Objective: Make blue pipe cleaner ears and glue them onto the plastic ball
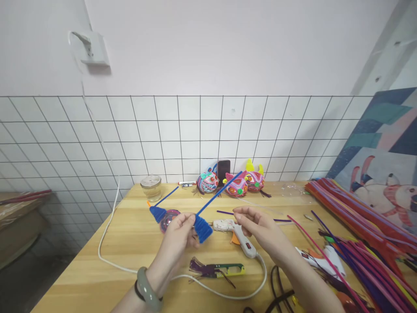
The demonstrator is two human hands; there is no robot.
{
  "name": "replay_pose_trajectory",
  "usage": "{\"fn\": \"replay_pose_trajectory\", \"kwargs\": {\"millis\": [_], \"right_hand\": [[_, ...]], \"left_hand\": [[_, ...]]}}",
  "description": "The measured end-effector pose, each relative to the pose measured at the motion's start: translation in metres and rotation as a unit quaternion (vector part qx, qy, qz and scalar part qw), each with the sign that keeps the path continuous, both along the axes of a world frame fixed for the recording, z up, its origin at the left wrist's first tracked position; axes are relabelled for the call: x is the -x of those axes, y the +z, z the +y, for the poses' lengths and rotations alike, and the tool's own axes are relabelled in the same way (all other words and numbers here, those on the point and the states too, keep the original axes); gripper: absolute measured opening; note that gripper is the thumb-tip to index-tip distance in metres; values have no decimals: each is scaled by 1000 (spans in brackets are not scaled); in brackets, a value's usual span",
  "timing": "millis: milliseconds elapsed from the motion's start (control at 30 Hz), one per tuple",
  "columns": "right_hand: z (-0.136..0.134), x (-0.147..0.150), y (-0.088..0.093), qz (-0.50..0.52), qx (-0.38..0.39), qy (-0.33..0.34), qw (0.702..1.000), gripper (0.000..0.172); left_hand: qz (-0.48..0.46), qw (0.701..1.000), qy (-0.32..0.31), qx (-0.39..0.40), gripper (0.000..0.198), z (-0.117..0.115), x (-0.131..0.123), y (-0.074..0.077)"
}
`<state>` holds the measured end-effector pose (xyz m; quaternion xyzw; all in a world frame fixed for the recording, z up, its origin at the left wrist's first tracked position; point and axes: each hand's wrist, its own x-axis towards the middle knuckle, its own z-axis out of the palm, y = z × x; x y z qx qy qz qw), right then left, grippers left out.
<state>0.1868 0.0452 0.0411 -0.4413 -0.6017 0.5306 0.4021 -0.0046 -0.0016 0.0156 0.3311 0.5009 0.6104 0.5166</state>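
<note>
My left hand [180, 232] pinches a blue pipe cleaner [203, 229] bent into a tight, zigzag fan shape. Its straight tail rises up and to the right toward the back of the table. My right hand [256, 224] is held a little to the right, fingers loosely curved and thumb apart, with nothing visible in it. Between and beneath the hands lies a white hot glue gun [243, 241] with an orange trigger. A second blue fan-shaped piece [158, 213] with a straight tail sits by a dark purple round craft piece [167, 218], partly hidden behind my left hand.
Yellow-handled snips [228, 270] lie in front, beside the white cord [228, 297]. Decorated round crafts [237, 186] and a phone [223, 169] stand at the back; a glass jar [150, 188] is at the back left. Bundles of pipe cleaners [368, 265] cover the right side.
</note>
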Motion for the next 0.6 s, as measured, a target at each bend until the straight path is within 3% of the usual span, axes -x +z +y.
{"fn": "replay_pose_trajectory", "kwargs": {"millis": [200, 367, 600], "right_hand": [[2, 3, -17, -37, -37, 43, 998, 32], [6, 2, -22, -107, -77, 25, 991, 27], [-1, 4, -29, -315, -141, 97, 934, 14]], "left_hand": [[-44, 999, 22, -9, 10, 0, 1, 5], [-81, 996, 21, -22, 9, 1, 3, 6], [-83, 996, 30, -22, 9, 0, 2, 8]]}}
